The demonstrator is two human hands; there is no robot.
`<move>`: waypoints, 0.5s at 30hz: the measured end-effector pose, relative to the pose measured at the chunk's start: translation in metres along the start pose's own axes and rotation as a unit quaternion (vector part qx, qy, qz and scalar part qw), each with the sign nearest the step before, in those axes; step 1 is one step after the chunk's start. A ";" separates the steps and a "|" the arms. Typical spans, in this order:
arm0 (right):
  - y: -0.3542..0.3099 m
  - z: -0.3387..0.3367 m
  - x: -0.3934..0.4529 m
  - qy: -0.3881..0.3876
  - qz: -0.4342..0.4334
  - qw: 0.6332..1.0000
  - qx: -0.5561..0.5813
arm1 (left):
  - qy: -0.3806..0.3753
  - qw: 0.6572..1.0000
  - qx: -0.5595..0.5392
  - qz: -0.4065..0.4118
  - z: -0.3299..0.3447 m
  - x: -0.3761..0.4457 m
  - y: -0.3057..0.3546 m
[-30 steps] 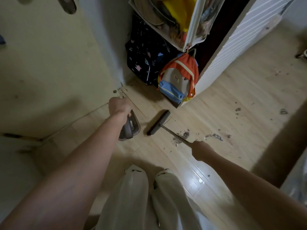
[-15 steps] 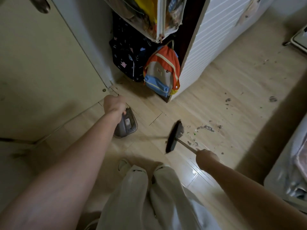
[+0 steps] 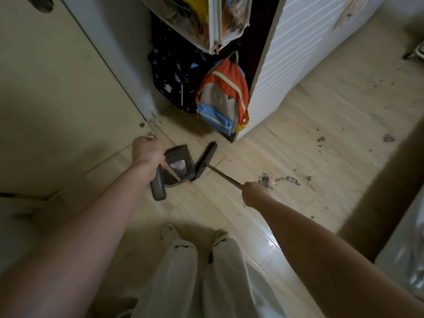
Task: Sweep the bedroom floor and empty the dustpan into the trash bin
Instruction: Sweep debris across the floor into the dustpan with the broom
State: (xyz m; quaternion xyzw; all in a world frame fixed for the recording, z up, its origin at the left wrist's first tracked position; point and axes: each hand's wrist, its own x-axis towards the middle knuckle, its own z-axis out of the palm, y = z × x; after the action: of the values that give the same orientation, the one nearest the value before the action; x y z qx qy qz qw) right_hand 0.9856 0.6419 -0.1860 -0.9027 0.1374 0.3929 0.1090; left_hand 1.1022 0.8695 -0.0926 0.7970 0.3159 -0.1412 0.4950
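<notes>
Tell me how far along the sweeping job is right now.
Done: little; no trash bin in view. In hand: left hand holds the dustpan, right hand the broom, its head at the pan's mouth. Left: the dust pile and scattered debris on the floor, then emptying.

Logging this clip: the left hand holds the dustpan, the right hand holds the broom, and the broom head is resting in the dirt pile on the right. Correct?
Not quite. In the head view, the broom head sits against the dustpan, well away from the dirt pile, which lies beyond the right hand. The rest holds: the left hand holds the dustpan, the right the broom.
</notes>
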 end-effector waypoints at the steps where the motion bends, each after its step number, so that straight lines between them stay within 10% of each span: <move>1: 0.002 0.001 0.005 -0.013 0.005 1.000 -0.005 | 0.006 1.000 -0.002 -0.001 0.001 0.001 -0.002; 15: 0.034 0.000 -0.073 -0.032 0.045 0.996 -0.077 | 0.040 0.998 -0.043 -0.002 -0.045 -0.020 -0.020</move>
State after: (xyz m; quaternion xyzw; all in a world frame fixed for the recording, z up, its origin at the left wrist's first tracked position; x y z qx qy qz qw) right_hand 0.9263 0.6215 -0.1346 -0.8884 0.1437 0.4351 0.0261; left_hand 1.0699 0.9076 -0.0745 0.7792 0.3433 -0.0962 0.5155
